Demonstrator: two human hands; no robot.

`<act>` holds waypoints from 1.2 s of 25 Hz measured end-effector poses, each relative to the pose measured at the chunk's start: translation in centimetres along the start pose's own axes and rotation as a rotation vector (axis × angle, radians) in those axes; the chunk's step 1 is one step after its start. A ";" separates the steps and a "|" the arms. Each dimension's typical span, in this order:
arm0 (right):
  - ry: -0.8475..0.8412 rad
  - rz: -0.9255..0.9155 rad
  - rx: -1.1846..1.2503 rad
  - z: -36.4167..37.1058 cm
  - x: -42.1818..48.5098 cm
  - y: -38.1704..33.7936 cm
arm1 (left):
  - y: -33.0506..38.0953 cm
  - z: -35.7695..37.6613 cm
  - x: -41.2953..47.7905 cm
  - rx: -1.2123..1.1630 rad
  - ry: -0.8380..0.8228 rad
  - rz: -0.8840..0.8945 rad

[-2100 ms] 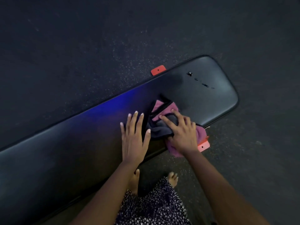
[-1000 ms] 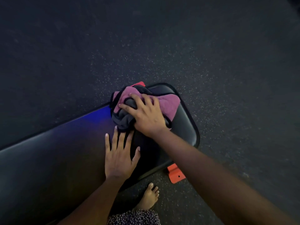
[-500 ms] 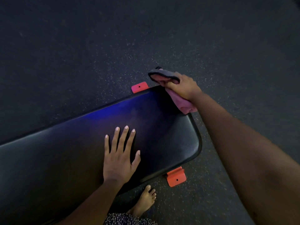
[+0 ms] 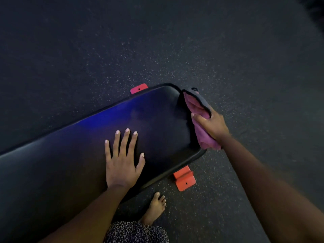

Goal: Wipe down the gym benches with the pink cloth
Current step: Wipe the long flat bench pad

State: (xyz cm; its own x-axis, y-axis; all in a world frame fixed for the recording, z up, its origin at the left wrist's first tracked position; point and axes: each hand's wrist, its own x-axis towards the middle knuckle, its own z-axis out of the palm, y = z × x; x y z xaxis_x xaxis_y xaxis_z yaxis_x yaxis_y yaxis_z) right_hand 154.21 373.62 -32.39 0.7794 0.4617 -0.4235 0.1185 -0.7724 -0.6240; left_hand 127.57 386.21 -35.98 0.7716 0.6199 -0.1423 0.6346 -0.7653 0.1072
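Note:
A long black padded gym bench (image 4: 70, 163) runs from the lower left to the middle of the head view, with a blue sheen on its top. My left hand (image 4: 122, 160) lies flat on the pad with fingers spread. My right hand (image 4: 212, 125) grips the pink cloth (image 4: 201, 120) with a dark edge and holds it against the bench's right end face, over the rim.
Two orange-red feet of the bench frame show on the floor, one (image 4: 185, 178) at the near right corner and one (image 4: 139, 88) at the far side. My bare foot (image 4: 154, 207) stands on the dark speckled rubber floor (image 4: 175, 41) close to the bench.
My right hand has carried the cloth off the pad's top, past the far corner, and down along the bench's end face toward me. My left hand stayed flat on the pad.

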 end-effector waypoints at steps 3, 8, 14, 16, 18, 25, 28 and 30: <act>0.087 0.132 0.123 0.5 -2.7 2.5 | 0.0 0.0 0.0 -0.008 -0.002 -0.004; 0.313 0.333 0.419 3.1 -6.5 4.3 | 0.2 -0.1 0.0 -0.018 -0.014 -0.014; 0.665 0.524 0.805 9.4 -10.9 2.9 | 0.3 -0.3 0.1 -0.030 -0.014 0.002; 0.745 0.551 0.866 11.8 -12.6 1.7 | 0.1 -0.7 0.0 -0.074 -0.015 0.026; 0.764 0.563 0.903 14.2 -14.1 0.5 | -0.9 -1.4 -0.1 -0.176 -0.049 0.092; 0.727 0.559 0.856 24.3 -21.9 -5.2 | -14.8 -3.9 -5.8 -0.077 -0.171 0.458; 0.729 0.471 0.807 28.1 -25.4 -8.0 | -21.3 -3.1 -9.0 0.028 -0.165 0.497; 0.721 0.441 0.802 30.3 -27.5 -9.7 | -23.9 -2.6 -10.4 0.087 -0.141 0.517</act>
State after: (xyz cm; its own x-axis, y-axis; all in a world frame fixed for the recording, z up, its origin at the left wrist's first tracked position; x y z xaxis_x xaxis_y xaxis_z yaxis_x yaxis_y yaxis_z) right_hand 112.99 381.57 -34.57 0.8554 -0.3326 -0.3970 -0.4725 -0.1875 -0.8611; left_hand 104.51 398.52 -34.50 0.9653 0.1344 -0.2240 0.1635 -0.9796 0.1168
